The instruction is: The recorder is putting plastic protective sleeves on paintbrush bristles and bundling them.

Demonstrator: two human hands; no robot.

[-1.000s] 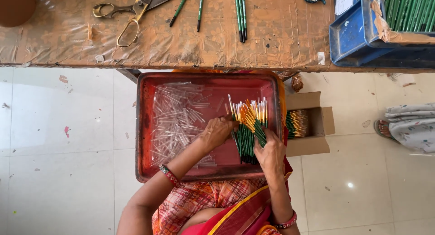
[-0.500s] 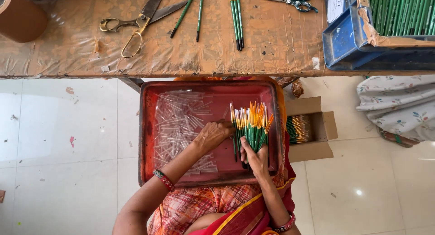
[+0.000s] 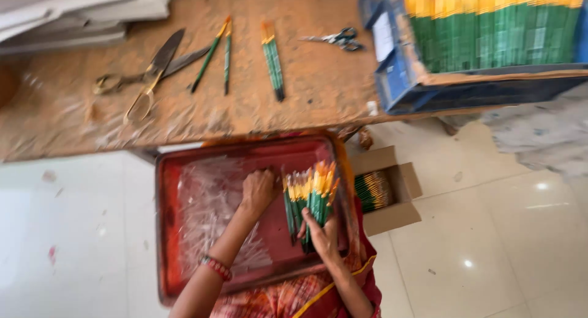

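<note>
A red tray (image 3: 168, 232) rests on my lap, below the table's edge. My right hand (image 3: 321, 235) grips the lower end of a bundle of green brushes with yellow and orange tips (image 3: 309, 192), fanned upright in the tray's right half. My left hand (image 3: 257, 192) lies palm down on a heap of clear plastic sleeves (image 3: 205, 211) in the tray's left half, fingers bent; whether it holds a sleeve is hidden. A red bangle sits on my left wrist.
A worn wooden table (image 3: 202, 119) carries large shears (image 3: 150, 76), small scissors (image 3: 337, 39) and a few loose brushes (image 3: 272, 60). A blue crate packed with brushes (image 3: 490, 39) stands at its right. A small cardboard box with brushes (image 3: 383, 192) sits beside the tray, over white floor tiles.
The view has swung and moved closer, with motion blur. My right hand slid down to the bundle's base. My left hand stays on the plastic sleeves.
</note>
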